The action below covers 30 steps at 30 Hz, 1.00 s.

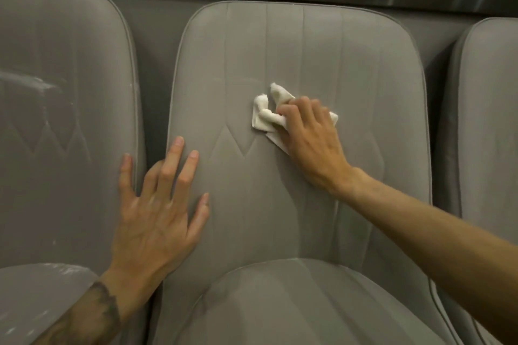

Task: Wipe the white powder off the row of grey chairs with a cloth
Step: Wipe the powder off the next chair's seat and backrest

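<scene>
Tattooed forearm leads to the left hand [157, 213], fingers spread wide and flat across the gap between left chair [56, 64] and middle chair [294, 45]; right hand [311, 137] fingers curl on a crumpled white cloth [266, 115], pressed against the middle backrest; white powder [66, 270] streaks the left chair.

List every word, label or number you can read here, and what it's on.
None. The middle chair, left chair, right chair and cloth carry no writing. The arm tattoo shows dark shapes, no legible letters.
</scene>
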Each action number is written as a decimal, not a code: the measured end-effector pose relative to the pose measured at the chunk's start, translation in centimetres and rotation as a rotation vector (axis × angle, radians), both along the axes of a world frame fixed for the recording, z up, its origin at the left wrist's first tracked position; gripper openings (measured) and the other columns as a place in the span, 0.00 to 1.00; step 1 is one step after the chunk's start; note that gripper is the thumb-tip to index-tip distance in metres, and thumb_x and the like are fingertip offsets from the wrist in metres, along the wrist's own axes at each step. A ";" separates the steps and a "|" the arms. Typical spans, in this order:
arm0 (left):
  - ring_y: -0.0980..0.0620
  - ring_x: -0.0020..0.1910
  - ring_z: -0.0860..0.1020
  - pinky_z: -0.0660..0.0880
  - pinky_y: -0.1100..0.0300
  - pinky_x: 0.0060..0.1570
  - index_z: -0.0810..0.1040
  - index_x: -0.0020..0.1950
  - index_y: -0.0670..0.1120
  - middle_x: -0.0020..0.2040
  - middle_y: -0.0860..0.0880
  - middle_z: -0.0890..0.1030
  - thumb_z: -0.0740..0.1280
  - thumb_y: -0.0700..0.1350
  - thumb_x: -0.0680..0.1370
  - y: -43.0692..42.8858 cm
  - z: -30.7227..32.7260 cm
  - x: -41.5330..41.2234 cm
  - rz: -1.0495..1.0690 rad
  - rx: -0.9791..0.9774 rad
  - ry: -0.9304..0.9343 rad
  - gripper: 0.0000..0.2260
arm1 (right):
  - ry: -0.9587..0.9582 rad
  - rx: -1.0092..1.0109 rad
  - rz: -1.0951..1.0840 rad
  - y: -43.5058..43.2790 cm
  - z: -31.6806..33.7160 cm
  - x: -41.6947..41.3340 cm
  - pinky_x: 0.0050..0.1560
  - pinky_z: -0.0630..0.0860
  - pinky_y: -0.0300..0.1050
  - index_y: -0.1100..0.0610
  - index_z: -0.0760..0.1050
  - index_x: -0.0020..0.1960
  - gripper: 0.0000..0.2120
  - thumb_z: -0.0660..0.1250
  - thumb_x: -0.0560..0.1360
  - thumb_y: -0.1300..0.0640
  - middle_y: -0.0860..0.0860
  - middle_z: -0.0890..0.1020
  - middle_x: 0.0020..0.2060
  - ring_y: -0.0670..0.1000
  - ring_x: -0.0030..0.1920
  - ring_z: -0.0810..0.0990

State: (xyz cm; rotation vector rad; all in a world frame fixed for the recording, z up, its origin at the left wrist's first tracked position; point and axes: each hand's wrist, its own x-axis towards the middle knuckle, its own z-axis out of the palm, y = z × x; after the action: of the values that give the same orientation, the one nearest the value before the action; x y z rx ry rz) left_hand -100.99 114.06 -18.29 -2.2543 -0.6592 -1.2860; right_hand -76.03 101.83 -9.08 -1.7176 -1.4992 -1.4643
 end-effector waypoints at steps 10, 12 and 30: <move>0.37 0.67 0.77 0.55 0.29 0.76 0.66 0.81 0.42 0.83 0.41 0.62 0.64 0.53 0.80 0.2 -0.1 0.1 -0.006 0.010 -0.002 0.30 | 0.197 0.306 -0.115 4.5 5.6 -0.8 0.53 0.70 0.56 0.62 0.71 0.69 0.22 0.57 0.81 0.49 0.61 0.77 0.54 0.62 0.52 0.73; 0.37 0.67 0.77 0.54 0.29 0.76 0.66 0.81 0.42 0.83 0.41 0.62 0.64 0.53 0.80 0.2 -0.1 0.0 -0.001 0.002 0.003 0.31 | 0.084 0.124 -0.021 3.3 1.4 -1.9 0.51 0.71 0.57 0.61 0.73 0.66 0.20 0.59 0.82 0.47 0.60 0.77 0.52 0.61 0.49 0.72; 0.37 0.68 0.76 0.53 0.29 0.77 0.65 0.81 0.42 0.83 0.41 0.61 0.63 0.53 0.81 0.3 -0.1 0.0 0.006 0.001 0.016 0.30 | -0.134 -0.139 0.075 0.9 0.3 -0.6 0.47 0.69 0.55 0.61 0.75 0.62 0.18 0.57 0.84 0.49 0.61 0.77 0.50 0.61 0.46 0.74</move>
State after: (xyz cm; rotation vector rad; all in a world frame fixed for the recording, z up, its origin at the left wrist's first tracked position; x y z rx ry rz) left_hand -101.03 114.33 -18.39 -2.2573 -0.6591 -1.2640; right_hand -76.65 102.71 -8.82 -1.6489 -1.7537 -1.4926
